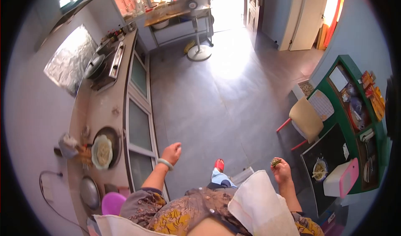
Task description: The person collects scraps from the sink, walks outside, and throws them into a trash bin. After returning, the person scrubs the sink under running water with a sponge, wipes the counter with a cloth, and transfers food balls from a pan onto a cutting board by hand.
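Note:
My left hand point(171, 153), with a pale bangle point(166, 164) at its wrist, hangs over the floor beside the counter. Its fingers are curled closed, and nothing shows in them. On the right, my right hand point(282, 172) pinches a small greenish-brown bundle point(275, 162) at its fingertips; what exactly it is cannot be told. A white cloth point(262, 202) lies over my front, left of that hand. To the right of my right hand, a bowl of food with chopsticks point(320, 170) sits on a black table point(310, 157).
Along the left runs a counter point(106, 106) with a stove point(109, 64), a wok and a pale bowl point(102, 151). A fan point(199, 52) stands ahead. A chair point(307, 119), a green shelf point(326, 85) and a pink-rimmed white container point(337, 179) are on the right.

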